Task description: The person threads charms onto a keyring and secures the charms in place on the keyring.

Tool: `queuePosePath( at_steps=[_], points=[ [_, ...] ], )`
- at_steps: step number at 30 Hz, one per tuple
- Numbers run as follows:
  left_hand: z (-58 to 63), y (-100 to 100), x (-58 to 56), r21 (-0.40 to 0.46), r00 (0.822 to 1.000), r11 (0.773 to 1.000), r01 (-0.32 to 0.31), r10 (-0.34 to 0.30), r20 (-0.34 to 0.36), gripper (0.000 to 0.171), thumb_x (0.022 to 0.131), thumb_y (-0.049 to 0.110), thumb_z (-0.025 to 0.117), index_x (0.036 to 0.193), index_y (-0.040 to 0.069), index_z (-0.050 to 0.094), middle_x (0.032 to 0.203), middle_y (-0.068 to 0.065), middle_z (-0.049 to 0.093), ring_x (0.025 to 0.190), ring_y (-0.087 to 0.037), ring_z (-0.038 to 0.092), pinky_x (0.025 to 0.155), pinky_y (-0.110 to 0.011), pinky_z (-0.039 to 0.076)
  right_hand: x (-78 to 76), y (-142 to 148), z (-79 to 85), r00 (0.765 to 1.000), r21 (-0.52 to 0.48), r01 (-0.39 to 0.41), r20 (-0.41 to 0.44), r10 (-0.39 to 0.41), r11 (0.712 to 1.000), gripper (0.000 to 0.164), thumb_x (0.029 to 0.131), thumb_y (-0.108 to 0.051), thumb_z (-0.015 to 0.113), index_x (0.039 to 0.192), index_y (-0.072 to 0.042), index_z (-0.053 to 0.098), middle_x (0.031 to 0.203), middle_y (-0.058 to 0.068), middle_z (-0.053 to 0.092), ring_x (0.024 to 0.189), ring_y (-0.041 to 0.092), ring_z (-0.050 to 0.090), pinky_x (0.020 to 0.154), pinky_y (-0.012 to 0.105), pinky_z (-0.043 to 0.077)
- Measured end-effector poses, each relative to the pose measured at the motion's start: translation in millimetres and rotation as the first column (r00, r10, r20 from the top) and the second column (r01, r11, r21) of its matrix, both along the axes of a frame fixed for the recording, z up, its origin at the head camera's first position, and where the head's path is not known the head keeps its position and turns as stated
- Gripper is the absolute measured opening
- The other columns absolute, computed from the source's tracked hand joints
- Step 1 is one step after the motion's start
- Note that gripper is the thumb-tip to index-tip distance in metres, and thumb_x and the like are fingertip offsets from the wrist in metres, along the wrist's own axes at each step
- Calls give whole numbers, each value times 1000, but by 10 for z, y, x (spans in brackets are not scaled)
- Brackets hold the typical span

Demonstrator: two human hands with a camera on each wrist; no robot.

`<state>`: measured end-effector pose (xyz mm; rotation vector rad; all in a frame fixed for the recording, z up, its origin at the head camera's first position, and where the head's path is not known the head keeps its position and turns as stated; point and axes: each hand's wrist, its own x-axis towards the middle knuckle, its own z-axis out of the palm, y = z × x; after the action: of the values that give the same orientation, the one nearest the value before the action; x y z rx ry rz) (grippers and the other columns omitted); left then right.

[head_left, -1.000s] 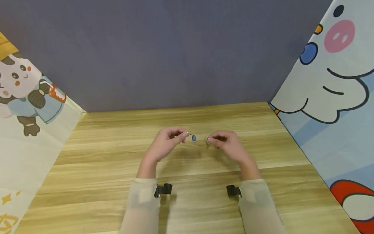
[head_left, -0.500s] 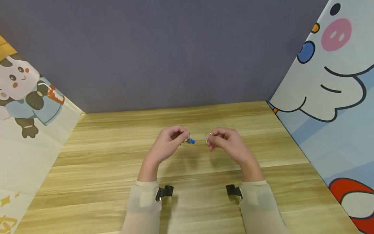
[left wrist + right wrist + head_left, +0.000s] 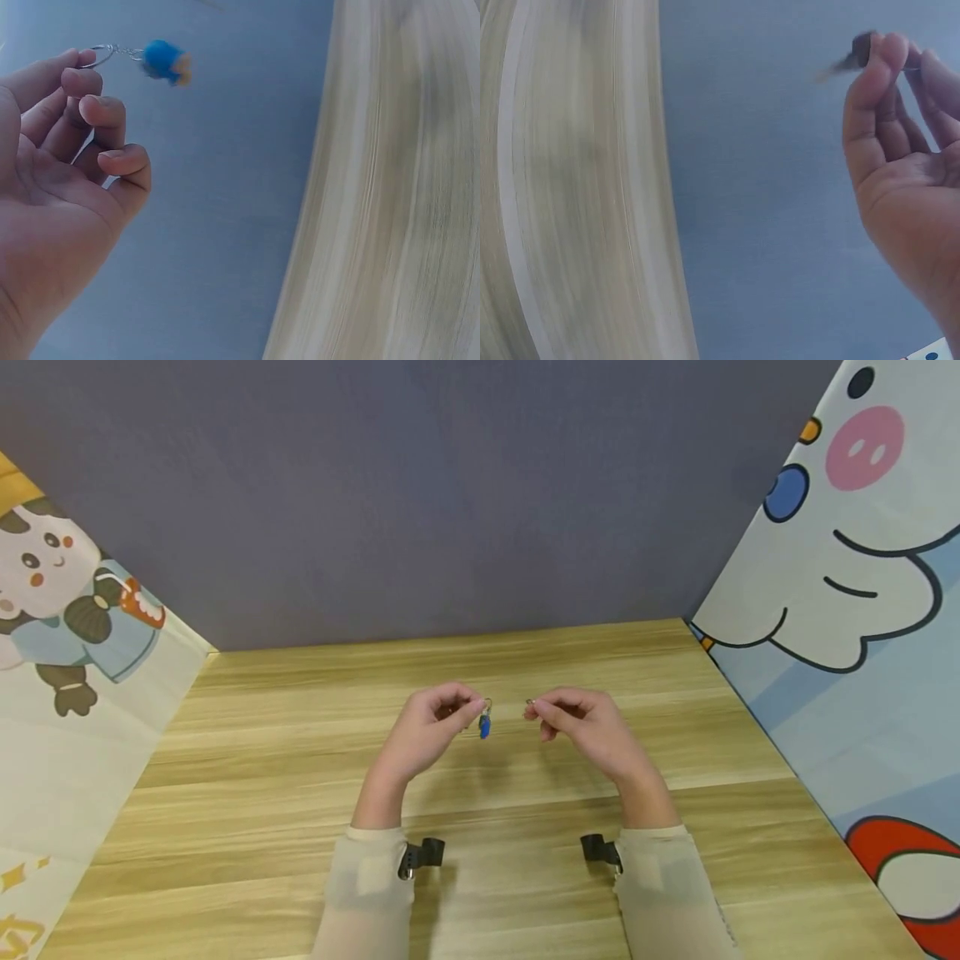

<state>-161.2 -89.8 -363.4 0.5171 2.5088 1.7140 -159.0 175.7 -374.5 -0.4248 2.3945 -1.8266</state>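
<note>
My left hand [image 3: 429,733] pinches the metal ring of a keychain [image 3: 159,58] between thumb and forefinger. From the ring, a short chain leads to a small blue charm [image 3: 485,726] with a yellowish part; it dangles below the fingertips in the head view. Facing it, my right hand [image 3: 588,731] pinches a small ring between thumb and forefinger. What looks like a key [image 3: 862,50], dark-headed with a blurred narrow blade, sticks out past those fingers in the right wrist view. Both hands are raised over the wooden table [image 3: 300,735], a small gap between them.
A grey-blue panel [image 3: 450,502] stands along the table's back edge. Printed cartoon panels flank it, one on the left [image 3: 135,652] and one on the right [image 3: 840,710]. Black straps [image 3: 426,852] with small cameras sit on both sleeves.
The blue charm has swung about and now hangs lower beneath the left fingertips. The right hand has turned its key, which is now mostly hidden behind the fingers in the head view.
</note>
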Motion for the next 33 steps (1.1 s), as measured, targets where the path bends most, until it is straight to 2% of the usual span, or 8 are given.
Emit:
queuePosePath(
  at_steps=[3,6,9,13,19,22,28,33],
  points=[
    [8,1,6,11,1000,1000,-12,12,2,16,106,25,68,112,14,78,95,-4,72,80,-19,58,70,-28,48,3,-12,21,1000,13,3,-13,-3,1000,22,107,-20,65,115,-5,79,110,9,77,83,19,69,81,31,60],
    [4,7,2,44,1000,999,-6,6,7,16,105,20,68,112,9,77,94,-8,73,80,-18,60,70,-26,49,-1,-18,21,998,26,7,-62,-5,1000,19,106,-15,67,114,-5,81,109,7,70,89,18,62,80,27,57],
    [-4,22,-4,100,1000,995,26,-28,15,15,105,15,66,110,4,74,90,-11,71,81,-21,64,74,-28,54,-7,-30,13,995,37,6,-104,-2,999,17,104,-14,69,113,-6,82,117,8,63,104,18,59,85,23,56],
    [-14,41,-4,159,997,984,76,-80,18,18,108,18,62,106,2,71,87,-9,68,83,-30,66,81,-32,57,-6,-60,1,994,22,-32,-108,34,999,17,106,-14,67,112,-6,81,129,10,69,119,18,64,98,26,57],
    [-42,23,1,153,994,982,112,-110,-22,23,110,23,60,110,4,73,90,-10,67,83,-27,61,77,-30,53,11,-107,-1,994,-51,-71,-84,66,996,21,110,-18,60,116,-4,74,117,3,77,107,13,71,98,28,58],
    [-54,0,7,125,992,985,121,-116,-40,19,109,21,62,111,8,76,95,-11,68,84,-24,59,76,-29,52,17,-133,-5,993,-99,-75,-96,66,992,22,110,-15,59,115,1,72,108,0,75,100,13,71,89,29,60],
    [-54,-6,26,140,986,976,165,-164,-20,19,108,19,64,113,6,76,96,-12,71,87,-20,65,83,-35,56,30,-198,-17,994,-123,-21,-112,7,992,21,108,-13,62,114,4,72,100,-5,75,96,11,71,87,25,59],
    [-53,7,29,136,977,968,212,-211,-25,21,109,21,63,112,4,75,90,-3,69,86,-17,63,83,-37,55,45,-240,-23,993,-140,21,-115,-38,990,18,105,-11,67,113,4,74,97,-12,76,93,9,72,88,25,61]
  ],
)
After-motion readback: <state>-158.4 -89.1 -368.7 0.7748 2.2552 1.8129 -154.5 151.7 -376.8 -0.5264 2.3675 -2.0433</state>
